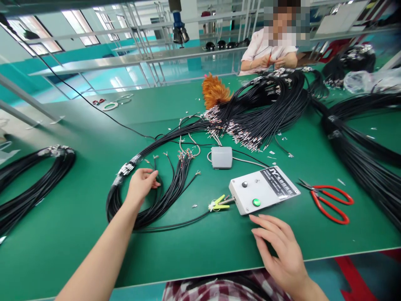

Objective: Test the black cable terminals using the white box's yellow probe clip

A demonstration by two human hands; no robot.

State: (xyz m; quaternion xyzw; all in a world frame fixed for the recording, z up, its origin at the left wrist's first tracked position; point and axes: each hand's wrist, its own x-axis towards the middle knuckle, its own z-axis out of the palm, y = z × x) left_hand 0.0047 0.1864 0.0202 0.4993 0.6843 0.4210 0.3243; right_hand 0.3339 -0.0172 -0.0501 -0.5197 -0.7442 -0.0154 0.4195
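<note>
My left hand (142, 184) is closed over a looped bundle of black cables (169, 198), its fingertips pinched around one black cable (159, 194). Stripped wire ends fan out at the bundle's right side. My right hand (278, 242) is open and holds nothing, its fingers spread just below a grey control box (250, 194) with a knob and a lit green button. A yellow-green clip (219, 203) juts from the box's left side. One cable of the bundle runs up to that clip.
Red-handled scissors (333, 200) lie right of the box. Behind it are a small grey box (222, 157), a large cable pile (266, 108) and an orange duster (216, 92). More cables (34, 173) lie left. Across the green table (81, 234) sits a person (269, 54).
</note>
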